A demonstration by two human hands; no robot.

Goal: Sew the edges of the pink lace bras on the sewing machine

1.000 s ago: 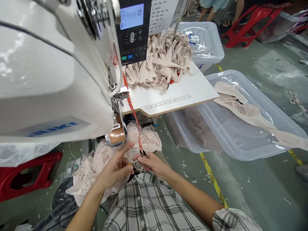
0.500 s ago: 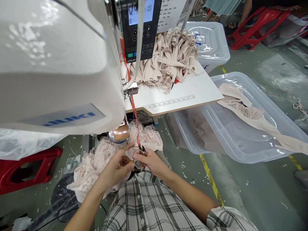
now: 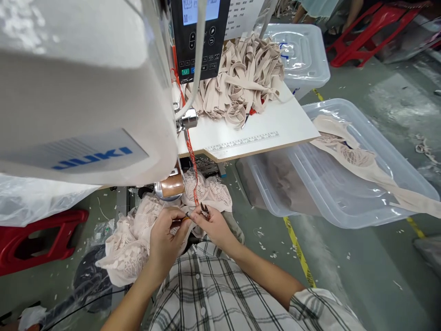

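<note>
My right hand (image 3: 214, 226) is closed around small dark thread snips (image 3: 205, 210), their tips pointing up out of the fist. A red-and-white cord (image 3: 191, 154) runs down from the machine to this hand. My left hand (image 3: 169, 234) is closed in a pinch with its fingertips against the right hand's. A bit of yellow-orange shows at its thumb; what it pinches is too small to make out. Beneath and beyond both hands lie pale pink lace bras (image 3: 210, 193), with more lace pieces (image 3: 127, 250) bunched to the left.
A white sewing machine head (image 3: 86, 105) fills the upper left, its control panel (image 3: 201, 46) beside it. Beige straps (image 3: 248, 76) are heaped on the white table (image 3: 275, 124). Right of it, a plastic bin lid (image 3: 389, 193) carries a beige lace piece. A red stool (image 3: 65, 234) stands left.
My left hand has drawn its spread fingers together into a pinch and met the right hand. The snips have turned slightly in my right hand. The view has shifted a little.
</note>
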